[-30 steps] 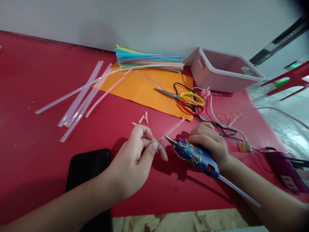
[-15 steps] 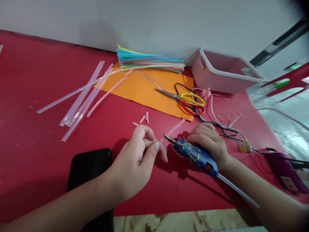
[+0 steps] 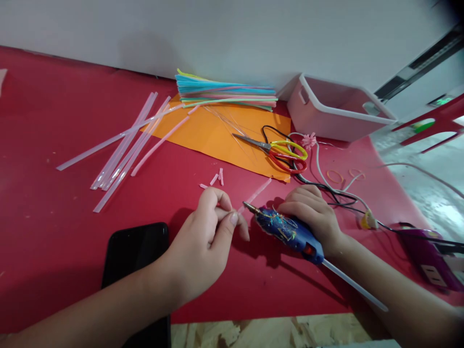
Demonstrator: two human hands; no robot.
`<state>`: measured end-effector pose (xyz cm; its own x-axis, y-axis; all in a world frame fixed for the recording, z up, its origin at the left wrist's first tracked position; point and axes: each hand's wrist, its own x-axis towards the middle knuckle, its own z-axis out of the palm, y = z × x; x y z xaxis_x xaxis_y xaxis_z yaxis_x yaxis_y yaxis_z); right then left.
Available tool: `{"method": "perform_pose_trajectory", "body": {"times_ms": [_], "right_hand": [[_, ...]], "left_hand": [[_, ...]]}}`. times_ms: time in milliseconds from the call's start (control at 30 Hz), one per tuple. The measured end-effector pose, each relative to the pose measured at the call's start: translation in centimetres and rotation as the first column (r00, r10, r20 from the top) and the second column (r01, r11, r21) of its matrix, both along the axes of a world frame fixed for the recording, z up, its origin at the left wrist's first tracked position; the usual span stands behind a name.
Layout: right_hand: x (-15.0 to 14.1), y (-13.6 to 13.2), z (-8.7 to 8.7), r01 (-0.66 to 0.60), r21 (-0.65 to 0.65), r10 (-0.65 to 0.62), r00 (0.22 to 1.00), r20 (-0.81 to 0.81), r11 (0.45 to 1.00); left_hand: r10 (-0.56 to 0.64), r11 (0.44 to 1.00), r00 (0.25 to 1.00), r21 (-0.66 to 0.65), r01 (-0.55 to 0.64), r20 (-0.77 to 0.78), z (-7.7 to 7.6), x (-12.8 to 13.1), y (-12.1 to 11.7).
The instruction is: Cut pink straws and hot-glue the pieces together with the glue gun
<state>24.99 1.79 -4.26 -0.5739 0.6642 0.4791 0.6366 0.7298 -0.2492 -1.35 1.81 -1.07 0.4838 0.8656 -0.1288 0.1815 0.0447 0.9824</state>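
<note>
Between the thumb and finger of my left hand (image 3: 208, 241) is one end of a pink pipe cleaner piece (image 3: 260, 190), which slants up and away to the right. My right hand (image 3: 313, 212) is wrapped round a blue hot glue gun (image 3: 286, 229) streaked with dried glue. The gun's metal nozzle (image 3: 250, 207) is at the pipe cleaner, close to my left fingertips; whether they touch I cannot tell. A clear glue stick (image 3: 355, 285) juts from the gun's rear. Several short pink cut pieces (image 3: 217, 178) lie just beyond my left hand.
Scissors (image 3: 270, 146) rest on an orange sheet (image 3: 217, 133), with bundled pipe cleaners (image 3: 224, 92) behind. Glue sticks (image 3: 123, 154) lie left, above a black phone (image 3: 136, 251). A pink bin (image 3: 337, 111), a pink fluffy piece (image 3: 309, 140), cables (image 3: 340, 193) and a purple power strip (image 3: 429, 256) are right.
The glue gun and my right hand have shifted slightly left. The pipe cleaner's far end has moved a little left too. Both holds are unchanged.
</note>
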Motion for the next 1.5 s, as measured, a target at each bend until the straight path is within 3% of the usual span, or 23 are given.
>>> {"method": "perform_pose_trajectory", "body": {"times_ms": [167,367,600,800,1100,1333,1500], "right_hand": [[0.19,-0.09,-0.05,0.013,0.013,-0.012,0.998,-0.066,1.000],[-0.09,-0.20,0.14,-0.003,-0.022,0.002,1.000,-0.024,1.000],[0.38,-0.14,0.04,0.072,-0.001,-0.071,0.995,-0.076,0.997],[0.22,-0.19,0.28,-0.012,0.011,0.013,1.000,-0.016,1.000],[0.22,-0.23,0.03,0.094,0.001,-0.094,0.992,-0.079,0.996],[0.18,-0.27,0.09,-0.004,-0.015,0.004,1.000,-0.019,1.000],[0.33,-0.17,-0.04,0.064,-0.006,-0.065,0.997,-0.040,0.998]], "left_hand": [[0.005,0.990,0.998,-0.143,0.004,0.062,-0.10,0.03,0.12],[-0.017,0.963,0.987,-0.265,0.059,0.157,-0.07,0.08,0.19],[0.002,0.955,0.986,-0.291,0.048,0.168,-0.16,0.05,0.26],[-0.002,0.958,0.989,-0.284,0.045,0.149,-0.23,-0.01,0.26],[0.014,0.958,0.992,-0.285,0.022,0.127,0.04,0.20,0.54],[0.012,0.957,0.991,-0.290,0.027,0.131,-0.14,0.13,0.54],[0.014,0.946,0.987,-0.322,0.037,0.157,-0.01,0.21,0.61]]}}
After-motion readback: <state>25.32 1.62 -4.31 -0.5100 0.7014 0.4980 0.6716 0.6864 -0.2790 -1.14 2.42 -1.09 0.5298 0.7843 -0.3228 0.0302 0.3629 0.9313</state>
